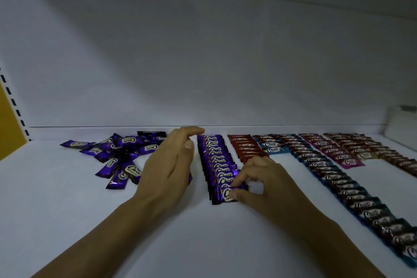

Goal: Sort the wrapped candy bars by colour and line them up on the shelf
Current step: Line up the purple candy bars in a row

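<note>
Right grip [264, 185] pinches a purple foil-wrapped candy bar [226, 194] between thumb and forefinger. My fingertips cover its right half, so only the "C" of the print reads. The bar lies at the 6 o'clock end of the lined-up row of purple bars [215, 160] on the flat white shelf [67, 210]. The row runs toward 12 o'clock, almost to the back wall.

Left grip [167, 165] is wide, fingers straight and pointing to 12 o'clock, holding nothing. It is just at 9 o'clock of the row; can't tell if it touches the row or the shelf. It hides the right edge of the loose heap of purple bars [119, 156] at 10 o'clock, and a purple scrap peeks out under my palm.

At 3 o'clock of the purple row:
- row of red bars [244, 145], near end hidden behind my right knuckles
- short row of light-blue bars [273, 146]
- long row of blue-edged bars [338, 183], running to 4 o'clock and cut off by the frame edge
- row of pink bars [334, 153]
- row of dark-red bars [372, 149] at 2 o'clock, blurred and cut off at the edge

Light is dim and the far print is unreadable. The yellow side panel [9, 124] is cut off at 9 o'clock. The pale upright divider [401, 126] at 2 o'clock is blurry.
</note>
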Demonstrator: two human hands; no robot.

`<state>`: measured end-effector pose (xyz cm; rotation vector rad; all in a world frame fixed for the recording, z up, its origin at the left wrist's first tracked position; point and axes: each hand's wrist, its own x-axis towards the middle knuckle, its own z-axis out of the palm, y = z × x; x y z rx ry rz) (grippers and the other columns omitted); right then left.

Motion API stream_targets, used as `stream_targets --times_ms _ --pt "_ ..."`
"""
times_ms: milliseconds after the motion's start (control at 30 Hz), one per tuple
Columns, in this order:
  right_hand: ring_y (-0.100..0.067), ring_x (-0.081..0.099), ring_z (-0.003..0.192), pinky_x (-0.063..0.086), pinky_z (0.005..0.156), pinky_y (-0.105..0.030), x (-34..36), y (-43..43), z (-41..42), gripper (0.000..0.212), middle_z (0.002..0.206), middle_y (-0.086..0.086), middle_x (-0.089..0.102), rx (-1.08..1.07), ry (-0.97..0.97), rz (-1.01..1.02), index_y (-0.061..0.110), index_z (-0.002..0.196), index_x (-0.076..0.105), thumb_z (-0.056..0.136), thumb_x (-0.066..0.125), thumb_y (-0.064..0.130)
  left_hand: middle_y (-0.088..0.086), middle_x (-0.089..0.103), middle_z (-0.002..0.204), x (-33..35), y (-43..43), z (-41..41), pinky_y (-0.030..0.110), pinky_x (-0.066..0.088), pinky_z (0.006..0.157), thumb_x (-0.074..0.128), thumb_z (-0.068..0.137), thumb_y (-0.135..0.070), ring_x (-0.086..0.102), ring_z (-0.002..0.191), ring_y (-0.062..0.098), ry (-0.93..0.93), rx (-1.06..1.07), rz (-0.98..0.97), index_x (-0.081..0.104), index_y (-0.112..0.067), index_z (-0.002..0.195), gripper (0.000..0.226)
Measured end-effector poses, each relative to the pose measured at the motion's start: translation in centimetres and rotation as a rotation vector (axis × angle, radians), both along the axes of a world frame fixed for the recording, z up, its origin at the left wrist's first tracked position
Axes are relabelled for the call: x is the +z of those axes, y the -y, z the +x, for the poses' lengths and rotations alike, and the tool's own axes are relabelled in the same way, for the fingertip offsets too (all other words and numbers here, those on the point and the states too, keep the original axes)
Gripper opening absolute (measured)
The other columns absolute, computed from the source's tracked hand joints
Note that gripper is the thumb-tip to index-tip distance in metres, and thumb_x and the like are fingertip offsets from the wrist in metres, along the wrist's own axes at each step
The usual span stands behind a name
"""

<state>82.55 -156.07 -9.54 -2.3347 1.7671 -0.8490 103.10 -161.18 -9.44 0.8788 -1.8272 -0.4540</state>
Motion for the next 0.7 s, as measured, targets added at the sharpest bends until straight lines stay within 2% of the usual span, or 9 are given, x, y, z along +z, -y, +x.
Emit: stream_targets --times_ms 33,100,200,267,333,367,467,567,700 --pt "0.000 0.044 0.098 0.035 0.083 -0.014 0.0 -0.1 0.0 0.029 0.096 0.016 0.050 -0.003 -0.013 -0.006 0.023 0.099 0.073 0.077 0.073 0.042 -0.026 0.057 0.084 0.1 0.0 0.0 0.012 0.038 0.074 0.011 0.083 -0.061 0.052 0.090 -0.014 -0.006 0.020 0.021 0.045 -0.054 0.105 0.042" --pt "0.002 0.042 0.098 0.033 0.083 -0.013 -0.1 -0.2 0.0 0.030 0.095 0.019 0.047 -0.008 -0.029 -0.011 0.026 0.100 0.072 0.077 0.072 0.045 -0.009 0.051 0.064 0.2 -0.3 -0.1 0.023 0.038 0.062 0.010 0.085 -0.061 0.054 0.071 0.001 -0.007 0.025 0.024 0.046 -0.051 0.101 0.042" --pt "0.005 0.045 0.093 0.035 0.083 -0.014 -0.1 -0.4 0.2 0.025 0.093 0.023 0.049 -0.029 -0.012 -0.065 0.027 0.098 0.070 0.079 0.071 0.043 -0.006 0.045 0.053 0.2 -0.8 -0.5 0.021 0.033 0.051 0.020 0.093 -0.048 0.047 0.052 0.005 -0.105 -0.029 0.052 0.055 -0.037 0.096 0.038" --pt "0.000 0.056 0.087 0.044 0.077 -0.019 0.2 -0.9 0.7 0.015 0.084 0.019 0.060 0.000 0.253 -0.118 0.029 0.090 0.067 0.082 0.068 0.041 -0.014 0.054 0.059 0.3 -0.8 -1.0 0.013 0.036 0.050 0.026 0.095 -0.044 0.050 0.054 0.001 -0.228 -0.081 0.103 0.060 -0.026 0.094 0.039" --pt "-0.003 0.063 0.086 0.050 0.070 -0.016 0.7 -1.5 1.7 0.018 0.086 0.015 0.067 0.100 0.558 -0.018 0.033 0.091 0.064 0.084 0.060 0.048 -0.021 0.058 0.063 0.4 -1.1 -1.6 0.007 0.038 0.053 0.034 0.099 -0.041 0.054 0.058 -0.004 -0.323 -0.131 0.131 0.063 -0.017 0.087 0.039" --pt "-0.003 0.064 0.088 0.051 0.070 -0.014 0.8 -1.8 2.3 0.023 0.087 0.016 0.068 0.146 0.642 0.045 0.034 0.093 0.063 0.082 0.061 0.054 -0.020 0.058 0.062 0.5 -1.2 -2.0 0.005 0.038 0.053 0.037 0.099 -0.038 0.053 0.058 -0.005 -0.340 -0.157 0.132 0.062 -0.013 0.082 0.039" --pt "-0.004 0.065 0.089 0.053 0.071 -0.015 0.8 -2.2 3.1 0.028 0.080 0.015 0.068 0.203 0.647 0.087 0.032 0.089 0.063 0.068 0.064 0.049 -0.016 0.057 0.057 0.5 -1.6 -2.7 0.006 0.038 0.051 0.043 0.091 -0.035 0.052 0.053 -0.004 -0.348 -0.236 0.161 0.059 -0.005 0.075 0.037" --pt "-0.003 0.066 0.079 0.051 0.063 -0.013 1.1 -2.1 2.7 0.008 0.073 0.013 0.068 0.184 0.643 -0.019 0.027 0.079 0.064 0.075 0.062 0.033 -0.013 0.058 0.055 0.5 -1.7 -2.5 0.009 0.038 0.047 0.049 0.084 -0.036 0.051 0.049 -0.003 -0.349 -0.299 0.239 0.056 -0.006 0.076 0.032" --pt "-0.010 0.071 0.072 0.054 0.056 -0.017 1.2 -1.5 1.7 0.013 0.072 0.007 0.072 0.121 1.009 0.011 0.019 0.074 0.061 0.067 0.063 0.031 -0.002 0.069 0.065 0.5 -1.9 -2.2 0.014 0.045 0.046 0.062 0.074 -0.032 0.062 0.055 0.005 -0.308 -0.344 0.334 0.061 -0.011 0.079 0.022"
